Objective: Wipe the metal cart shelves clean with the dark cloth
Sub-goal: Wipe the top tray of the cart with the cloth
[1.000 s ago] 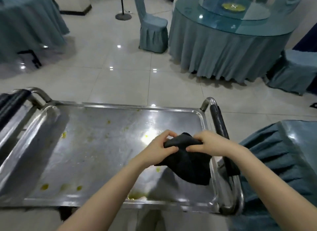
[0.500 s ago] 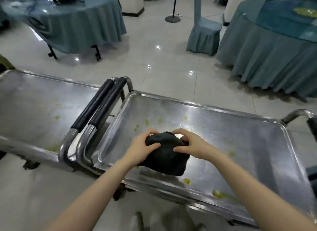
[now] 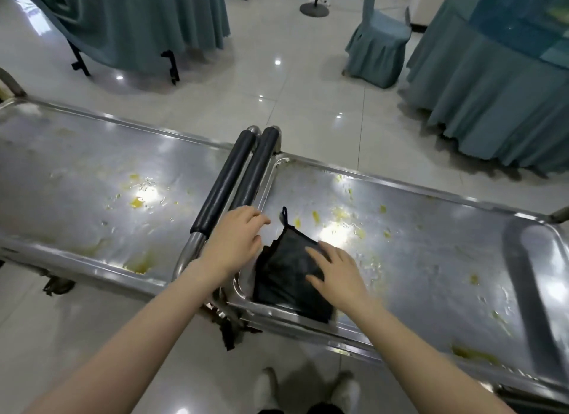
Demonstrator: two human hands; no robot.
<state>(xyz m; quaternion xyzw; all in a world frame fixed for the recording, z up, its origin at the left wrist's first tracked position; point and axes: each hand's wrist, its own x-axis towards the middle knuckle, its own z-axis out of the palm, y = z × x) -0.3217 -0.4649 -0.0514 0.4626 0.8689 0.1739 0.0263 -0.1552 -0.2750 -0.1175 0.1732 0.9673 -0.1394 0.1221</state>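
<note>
One dark cloth point(image 3: 277, 278) lies folded flat on the right cart shelf point(image 3: 431, 247), in its near left corner, with a small hanging loop pointing away from the person. The right hand point(image 3: 338, 275) rests palm down on the cloth with its fingers straight and spread. It grips nothing, and a flat press like this likely spreads pressure for a sweep across the metal. The left hand point(image 3: 237, 244) hovers just beside the cloth's left edge, above the shelf rim, with its fingers loosely bent and holding nothing. I cannot tell whether it touches the rim. Yellow food spots point(image 3: 338, 212) lie scattered beyond the cloth, so the corner looks like a sensible starting point. Two padded handles point(image 3: 224, 182) sit side by side between this shelf and the left cart shelf point(image 3: 77, 182), which is also spotted.
</note>
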